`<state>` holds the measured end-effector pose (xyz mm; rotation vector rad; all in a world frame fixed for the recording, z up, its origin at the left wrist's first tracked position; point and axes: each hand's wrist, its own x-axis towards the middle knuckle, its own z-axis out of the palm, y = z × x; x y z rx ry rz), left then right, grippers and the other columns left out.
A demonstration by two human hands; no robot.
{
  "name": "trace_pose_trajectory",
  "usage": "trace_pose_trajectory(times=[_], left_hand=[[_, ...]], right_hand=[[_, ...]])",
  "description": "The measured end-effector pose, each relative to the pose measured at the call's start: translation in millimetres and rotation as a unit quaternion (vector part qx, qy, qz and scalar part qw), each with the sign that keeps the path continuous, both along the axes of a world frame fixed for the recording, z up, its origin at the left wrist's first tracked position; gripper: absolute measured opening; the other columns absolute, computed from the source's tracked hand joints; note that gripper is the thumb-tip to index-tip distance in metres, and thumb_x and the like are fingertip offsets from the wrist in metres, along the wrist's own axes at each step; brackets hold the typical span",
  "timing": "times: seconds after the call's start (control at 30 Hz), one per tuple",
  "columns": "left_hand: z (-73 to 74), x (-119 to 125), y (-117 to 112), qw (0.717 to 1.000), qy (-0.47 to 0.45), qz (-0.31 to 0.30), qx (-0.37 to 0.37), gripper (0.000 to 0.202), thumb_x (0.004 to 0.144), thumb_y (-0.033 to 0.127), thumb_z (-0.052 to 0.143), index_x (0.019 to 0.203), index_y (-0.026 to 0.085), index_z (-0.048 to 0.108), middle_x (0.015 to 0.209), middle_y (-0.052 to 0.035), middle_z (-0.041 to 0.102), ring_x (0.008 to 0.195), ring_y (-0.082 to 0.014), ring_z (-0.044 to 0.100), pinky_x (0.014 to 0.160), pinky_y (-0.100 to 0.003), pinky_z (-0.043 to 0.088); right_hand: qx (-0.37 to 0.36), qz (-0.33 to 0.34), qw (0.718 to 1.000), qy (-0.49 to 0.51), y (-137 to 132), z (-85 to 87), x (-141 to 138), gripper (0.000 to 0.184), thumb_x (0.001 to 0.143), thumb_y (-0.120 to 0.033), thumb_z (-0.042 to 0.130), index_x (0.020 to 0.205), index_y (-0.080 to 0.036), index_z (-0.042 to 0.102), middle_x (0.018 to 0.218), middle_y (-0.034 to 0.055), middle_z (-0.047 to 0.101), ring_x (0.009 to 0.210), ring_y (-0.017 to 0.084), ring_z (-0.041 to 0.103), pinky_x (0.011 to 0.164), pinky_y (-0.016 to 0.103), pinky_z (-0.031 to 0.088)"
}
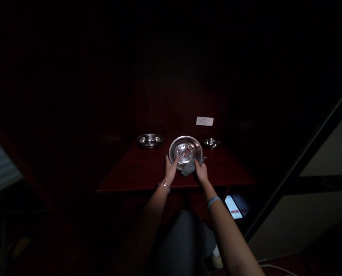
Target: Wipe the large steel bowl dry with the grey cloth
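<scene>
The left hand [171,167] grips the lower left rim of a steel plate [185,151], thumb on its face. The right hand [201,171] is closed on a grey cloth [188,168], pressed against the plate's lower right edge. The plate stands tilted toward the camera just above both hands, at the middle of a dark red table [136,172]. A steel bowl [149,140] sits to its left and a smaller bowl [211,143] to its right. A lit phone [233,207] lies below the table edge.
</scene>
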<state>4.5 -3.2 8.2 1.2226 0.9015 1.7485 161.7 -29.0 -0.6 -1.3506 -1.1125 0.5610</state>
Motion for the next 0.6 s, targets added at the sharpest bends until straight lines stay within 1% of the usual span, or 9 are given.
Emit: trace_pose_trajectory(times=[0.13,0.3,0.37,0.47,0.6], left_hand=[[-1.2,1.4,-2.7,0.999,0.042,-0.018,-0.011,0.055,0.082,0.031,0.071,0.13,0.016,0.048,0.132,-0.0146,0.062,0.121,-0.0234,0.06,0.111,-0.041,0.041],[-0.6,0.6,-7.3,0.997,0.065,-0.004,-0.031,0.071,0.078,0.032,0.076,0.14,0.017,0.042,0.127,-0.0131,0.065,0.123,-0.0252,0.059,0.111,-0.041,0.041],[-0.5,0.4,-7.2,0.997,0.071,-0.009,-0.028,0.069,0.078,0.032,0.076,0.138,0.016,0.044,0.129,-0.0142,0.064,0.122,-0.0253,0.06,0.11,-0.039,0.041],[-2.4,0.4,-4.5,0.996,0.088,-0.022,-0.012,0.06,0.078,0.031,0.075,0.13,0.016,0.051,0.129,-0.0145,0.064,0.119,-0.0246,0.061,0.108,-0.038,0.042],[-8.0,0.1,0.6,0.992,0.12,-0.034,-0.014,0.045,0.077,0.03,0.074,0.117,0.017,0.059,0.114,-0.0113,0.07,0.109,-0.024,0.065,0.103,-0.039,0.045]], right_hand=[[0.008,-0.007,1.0,0.009,-1.1,1.9,0.9,0.048,0.085,-0.052,0.056,0.102,-0.012,0.076,0.097,0.0145,0.078,0.098,0.028,0.072,0.086,0.031,0.053],[0.005,-0.012,1.0,0.015,-1.5,1.9,1.6,0.051,0.086,-0.054,0.055,0.105,-0.01,0.075,0.099,0.0147,0.077,0.099,0.028,0.072,0.087,0.032,0.053],[0.005,-0.014,1.0,0.017,-0.6,0.8,2.0,0.052,0.086,-0.054,0.055,0.105,-0.01,0.075,0.099,0.0149,0.077,0.1,0.029,0.072,0.088,0.032,0.053],[0.011,-0.018,1.0,0.023,1.6,-2.0,2.9,0.051,0.086,-0.053,0.055,0.106,-0.01,0.075,0.101,0.0152,0.077,0.102,0.029,0.072,0.088,0.032,0.053],[0.009,-0.03,0.999,0.022,3.7,-5.0,3.8,0.052,0.086,-0.055,0.055,0.105,-0.01,0.075,0.103,0.0159,0.077,0.104,0.029,0.071,0.088,0.032,0.053]])
